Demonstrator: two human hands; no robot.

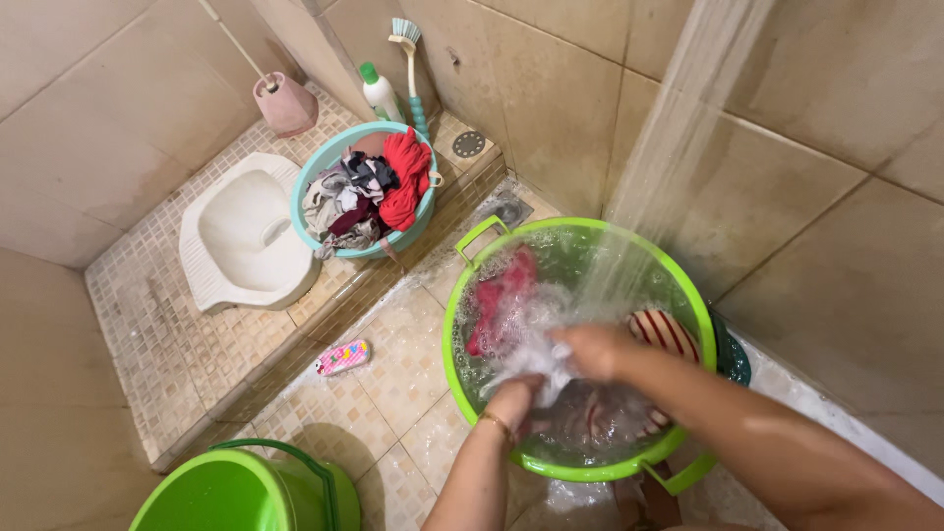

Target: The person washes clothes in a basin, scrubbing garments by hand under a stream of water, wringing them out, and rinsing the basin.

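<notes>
Scrubbing white cloth [536, 356] in green basin [454, 339], left hand [513, 398] and right hand [593, 351] each grip clamped on it.

White green-capped bottle [379, 93] in corner; pink packet [343, 357] on floor tiles.

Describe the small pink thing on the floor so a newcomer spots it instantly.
Start at the white squat toilet on the raised mosaic step. Just below the step's edge, between it and the bright green wash basin, lies a small pink packet. It is the only flat, patterned pink item on the bare floor tiles.
</notes>
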